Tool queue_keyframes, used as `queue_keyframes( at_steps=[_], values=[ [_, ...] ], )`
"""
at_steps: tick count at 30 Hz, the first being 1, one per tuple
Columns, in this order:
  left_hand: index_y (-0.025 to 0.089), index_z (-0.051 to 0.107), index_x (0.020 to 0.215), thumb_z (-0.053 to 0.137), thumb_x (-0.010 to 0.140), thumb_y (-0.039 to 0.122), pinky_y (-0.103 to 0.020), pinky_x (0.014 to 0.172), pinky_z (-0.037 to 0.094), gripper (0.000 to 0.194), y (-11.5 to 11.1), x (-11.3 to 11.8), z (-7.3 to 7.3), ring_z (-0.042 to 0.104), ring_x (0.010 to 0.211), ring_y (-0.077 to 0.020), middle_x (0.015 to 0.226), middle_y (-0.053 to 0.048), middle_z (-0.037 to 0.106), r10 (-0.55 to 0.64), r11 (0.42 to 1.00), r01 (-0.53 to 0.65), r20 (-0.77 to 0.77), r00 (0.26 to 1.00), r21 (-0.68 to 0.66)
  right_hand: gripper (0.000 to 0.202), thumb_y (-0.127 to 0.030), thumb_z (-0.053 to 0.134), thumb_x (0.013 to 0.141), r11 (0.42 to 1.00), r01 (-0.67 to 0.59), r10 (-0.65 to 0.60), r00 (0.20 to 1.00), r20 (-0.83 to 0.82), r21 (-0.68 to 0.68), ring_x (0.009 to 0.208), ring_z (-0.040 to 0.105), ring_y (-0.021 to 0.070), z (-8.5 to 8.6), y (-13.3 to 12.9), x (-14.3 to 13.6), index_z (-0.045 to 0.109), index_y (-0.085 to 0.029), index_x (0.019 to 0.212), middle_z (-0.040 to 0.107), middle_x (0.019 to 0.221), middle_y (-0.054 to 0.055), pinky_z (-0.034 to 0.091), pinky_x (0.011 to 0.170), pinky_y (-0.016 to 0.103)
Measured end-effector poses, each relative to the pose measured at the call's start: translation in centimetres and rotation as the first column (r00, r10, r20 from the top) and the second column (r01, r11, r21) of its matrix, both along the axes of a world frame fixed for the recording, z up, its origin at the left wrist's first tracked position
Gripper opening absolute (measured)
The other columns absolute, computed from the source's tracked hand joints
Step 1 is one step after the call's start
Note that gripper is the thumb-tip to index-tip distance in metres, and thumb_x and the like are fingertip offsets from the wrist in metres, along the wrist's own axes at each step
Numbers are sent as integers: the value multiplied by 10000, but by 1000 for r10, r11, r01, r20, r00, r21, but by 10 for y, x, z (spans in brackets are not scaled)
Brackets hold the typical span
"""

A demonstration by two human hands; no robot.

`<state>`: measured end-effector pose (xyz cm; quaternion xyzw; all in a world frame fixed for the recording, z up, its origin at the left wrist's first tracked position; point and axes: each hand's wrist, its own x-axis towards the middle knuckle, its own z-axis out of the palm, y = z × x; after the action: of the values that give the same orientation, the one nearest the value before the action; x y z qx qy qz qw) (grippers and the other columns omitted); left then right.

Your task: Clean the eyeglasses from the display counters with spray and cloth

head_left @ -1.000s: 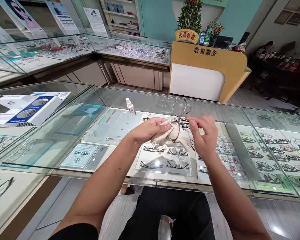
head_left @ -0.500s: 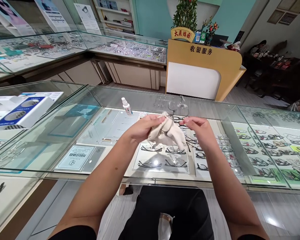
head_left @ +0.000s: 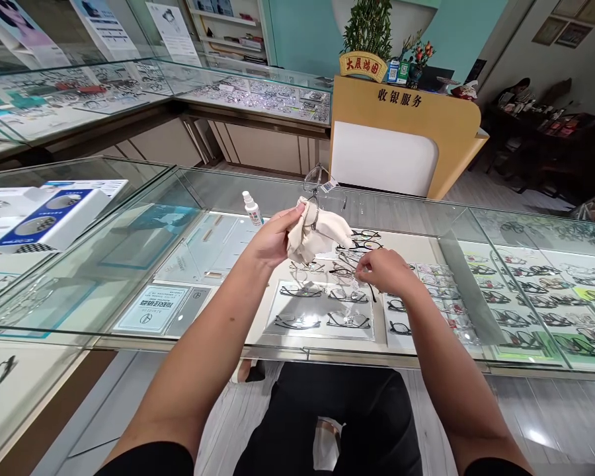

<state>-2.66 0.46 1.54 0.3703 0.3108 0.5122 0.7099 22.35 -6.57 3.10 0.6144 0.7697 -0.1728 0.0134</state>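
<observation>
An optical shop, glass counter (head_left: 426, 218) in front of me, rows of frames (head_left: 322, 307) displayed beneath it. My left hand (head_left: 272, 241) pinches a beige cloth (head_left: 315, 238) around a pair of glasses (head_left: 316, 185), held up above the counter, a small tag hanging from the frame. My right hand (head_left: 384, 272) hovers lower, just beside the cloth's hanging corner, fingers curled together; whether they grip anything I cannot tell. A spray bottle (head_left: 251, 207) stands on the glass near my left hand. Beyond, a yellow cashier desk (head_left: 406, 132).
</observation>
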Motion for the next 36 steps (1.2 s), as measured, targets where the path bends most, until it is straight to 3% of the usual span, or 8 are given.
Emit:
queue_keyframes(
  at_steps=[7,12,17,26,31,36],
  values=[
    [120,763,893,852,848,409,-258,655,557,306,3,-2,-2,722,660,-174,733,-50,750,4,1000,-3,-14,1000,13,165,-173,600,883,988,-121,120,993,15,92,755,628,174,0,-8,-9,733,-212,793,766,840,22,326,696,300],
    [118,757,888,866,836,376,-221,631,564,285,3,-4,3,706,629,-137,752,-40,761,25,1000,-25,41,999,10,174,-138,574,919,955,-193,154,971,182,224,881,673,222,-3,-12,-21,742,-156,880,776,948,94,337,832,354],
    [128,749,878,806,896,358,-228,663,585,237,5,-8,6,736,666,-151,755,-49,770,59,998,-58,48,997,-3,199,-100,553,936,917,-301,221,930,293,261,893,669,258,-8,-25,-31,750,-123,910,757,937,144,311,821,394],
    [113,782,928,798,899,363,-273,722,596,252,8,-10,1,777,795,-217,809,-80,791,76,997,-76,18,997,-18,267,33,556,896,910,-391,318,871,374,139,907,678,258,0,-49,-52,772,-123,915,768,934,162,302,810,404],
    [117,765,895,801,900,362,-267,722,594,248,9,-12,1,768,762,-199,812,-76,790,82,997,-81,29,996,-13,288,33,576,888,929,-365,315,870,380,66,894,684,249,-8,-57,-66,803,-143,872,786,994,180,332,846,410],
    [110,767,924,827,879,379,-255,686,581,278,11,-14,-3,753,722,-180,825,-72,792,62,998,-61,33,998,-6,234,-47,623,915,937,-348,321,899,298,39,885,704,247,-5,-48,-47,810,-172,852,803,961,138,387,866,394]
  ],
)
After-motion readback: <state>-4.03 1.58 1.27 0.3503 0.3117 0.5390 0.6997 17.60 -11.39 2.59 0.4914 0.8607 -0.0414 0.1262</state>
